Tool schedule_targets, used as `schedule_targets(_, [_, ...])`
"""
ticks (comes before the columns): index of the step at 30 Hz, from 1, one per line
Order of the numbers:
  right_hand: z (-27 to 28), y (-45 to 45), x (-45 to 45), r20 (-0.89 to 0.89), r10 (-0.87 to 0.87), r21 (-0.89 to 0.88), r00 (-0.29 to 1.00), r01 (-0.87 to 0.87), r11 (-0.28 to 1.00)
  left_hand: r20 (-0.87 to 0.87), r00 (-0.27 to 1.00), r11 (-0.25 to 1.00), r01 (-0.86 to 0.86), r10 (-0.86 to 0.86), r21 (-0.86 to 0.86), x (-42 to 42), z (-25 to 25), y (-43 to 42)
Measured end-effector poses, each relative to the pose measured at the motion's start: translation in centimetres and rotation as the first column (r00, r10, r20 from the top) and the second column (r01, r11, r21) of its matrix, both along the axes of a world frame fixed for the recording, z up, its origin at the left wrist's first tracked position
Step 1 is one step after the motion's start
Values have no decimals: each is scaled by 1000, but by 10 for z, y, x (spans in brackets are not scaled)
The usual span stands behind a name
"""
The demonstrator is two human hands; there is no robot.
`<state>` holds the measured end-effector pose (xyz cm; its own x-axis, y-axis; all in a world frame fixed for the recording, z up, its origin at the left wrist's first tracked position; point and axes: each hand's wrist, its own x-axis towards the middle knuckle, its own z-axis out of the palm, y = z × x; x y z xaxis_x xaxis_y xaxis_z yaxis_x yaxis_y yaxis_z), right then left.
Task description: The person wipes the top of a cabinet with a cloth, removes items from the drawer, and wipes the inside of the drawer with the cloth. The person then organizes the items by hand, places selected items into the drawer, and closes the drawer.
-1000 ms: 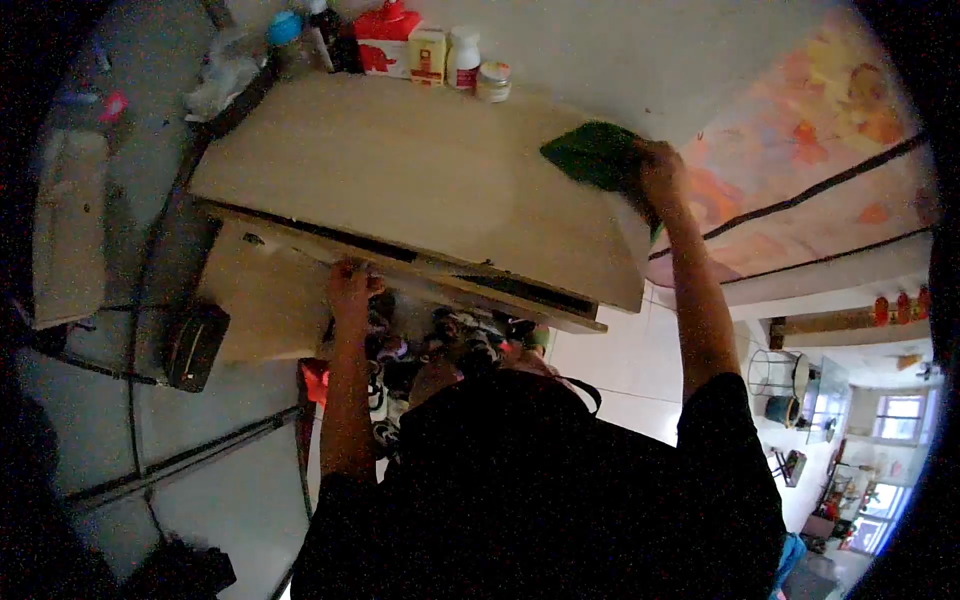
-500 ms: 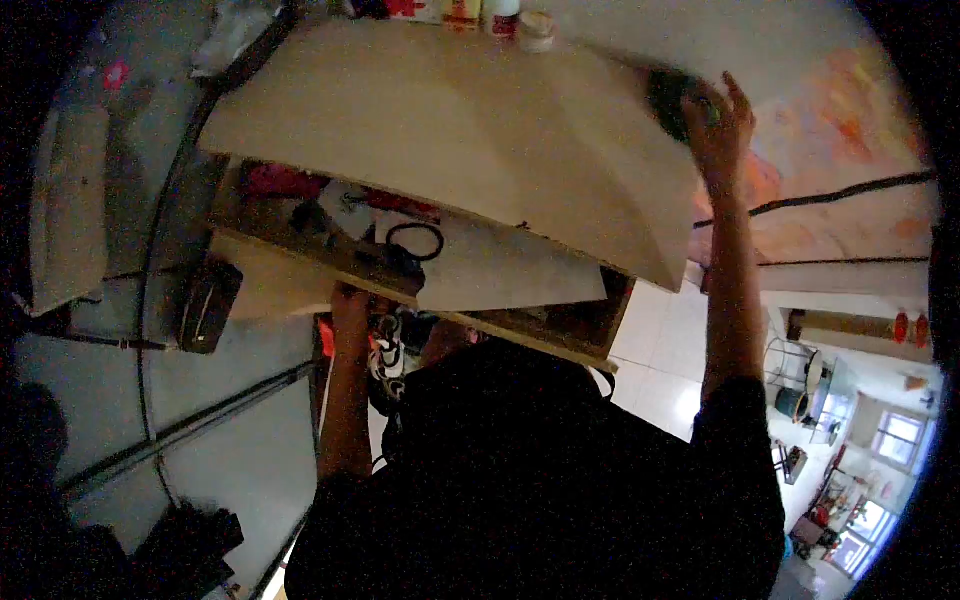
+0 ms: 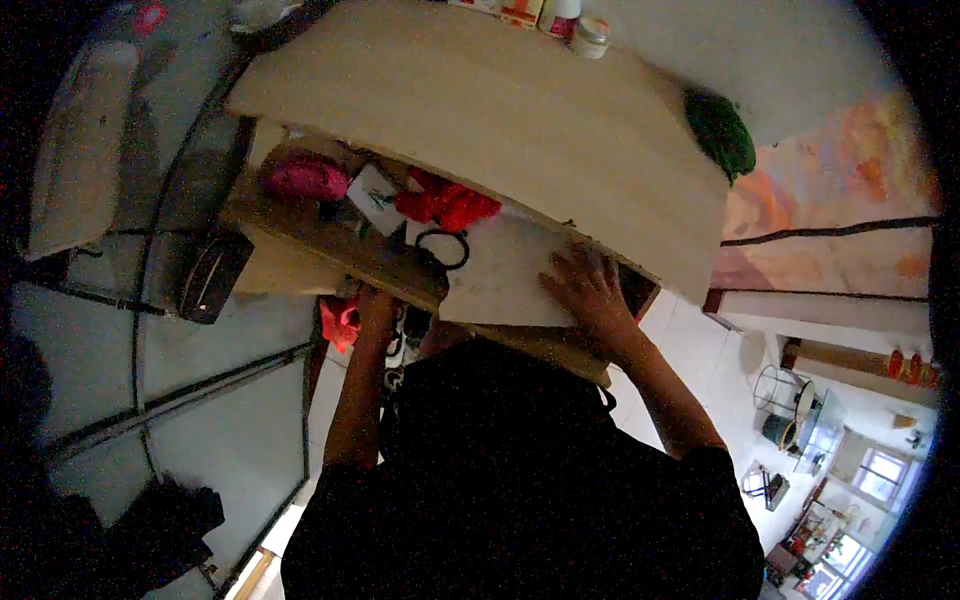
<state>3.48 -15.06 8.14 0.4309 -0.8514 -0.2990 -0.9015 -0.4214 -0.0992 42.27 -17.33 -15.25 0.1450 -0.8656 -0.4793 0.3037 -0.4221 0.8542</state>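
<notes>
L hand (image 3: 376,303) is at the front of the open drawer (image 3: 325,237), under the surface (image 3: 480,125); can't tell if its fingers grip. R hand (image 3: 588,290) has fingers apart, over the inside. Best hold drawer still w/ L.

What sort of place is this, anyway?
Probably a home, perhaps a bedroom: a wooden cabinet with an open drawer holding a bright red item, and a small jar standing on top.

Small jar (image 3: 591,38) beside white bottle (image 3: 560,18), bright window (image 3: 883,475) far right.
</notes>
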Motion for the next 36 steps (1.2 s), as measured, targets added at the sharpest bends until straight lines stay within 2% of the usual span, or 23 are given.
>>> schedule_targets(1, [14,3,4,23,-18,131,1000,15,991,-67,998,1000,-3,4,15,-3,14,2])
schedule_targets(2, [13,9,3,24,-11,129,1000,8,992,-66,998,1000,-10,11,13,6,-12,2])
schedule_targets(3, [11,18,-4,88,-65,19,994,64,998,295,925,957,276,-239,-89,21,-63,0])
schedule_targets(5, [0,28,-17,157,-99,-89,983,114,989,630,676,836,544,-383,-76,30,-88,-4])
schedule_targets(6, [-10,32,-23,284,-275,-76,918,308,948,894,413,746,648,-175,-153,28,-81,-8])
schedule_targets(7, [-18,34,-26,402,-436,-34,805,489,872,965,259,686,710,-48,-157,28,-70,-7])
schedule_targets(8, [-23,35,-28,405,-431,-33,806,484,875,988,106,637,755,113,-154,27,-59,-6])
schedule_targets(11, [-41,40,-33,454,-509,-80,731,602,795,975,-223,729,669,12,144,28,-19,9])
schedule_targets(12, [-55,42,-36,570,-608,142,552,663,735,963,-251,777,587,-94,229,24,6,10])
schedule_targets(13, [-66,44,-38,631,-697,367,342,660,656,962,-137,860,430,-238,274,14,43,8])
schedule_targets(14, [-74,43,-38,631,-696,370,341,657,657,955,-19,917,274,-296,290,3,84,2])
schedule_targets(16, [-87,43,-36,658,-700,473,277,570,671,967,129,976,55,-218,213,-23,162,-6])
schedule_targets(18, [-101,47,-36,677,-689,519,260,494,697,992,93,968,226,87,-106,-45,199,-17])
schedule_targets(20, [-88,44,-32,692,-669,527,270,444,725,948,66,850,427,310,-308,-62,195,-31])
schedule_targets(21, [-57,39,-25,591,-795,715,138,366,596,973,154,854,470,169,-223,-73,185,-38])
schedule_targets(23, [-28,34,-17,453,-891,858,22,259,443,971,236,841,521,25,-148,-74,178,-48])
schedule_targets(26, [1,32,-20,488,-869,864,-78,188,468,956,22,743,634,-293,214,-46,190,-58])
schedule_targets(28, [36,22,-21,184,-974,982,-133,-10,187,814,250,723,636,-524,270,-25,233,-54])
schedule_targets(29, [41,22,-17,187,-972,982,-140,-9,190,879,193,733,643,-436,223,-16,241,-48])
schedule_targets(30, [45,23,-9,282,-954,958,-104,-29,286,930,138,738,652,-340,173,-9,250,-42])
schedule_targets(31, [49,22,-2,374,-925,924,-69,-52,378,931,137,736,655,-338,171,-2,262,-40])
schedule_targets(34, [55,10,12,395,-917,896,-54,-199,397,924,162,815,540,-345,210,9,300,-36])
schedule_targets(36, [64,2,15,433,-901,894,29,-142,425,939,319,901,433,-126,-26,10,311,-38])
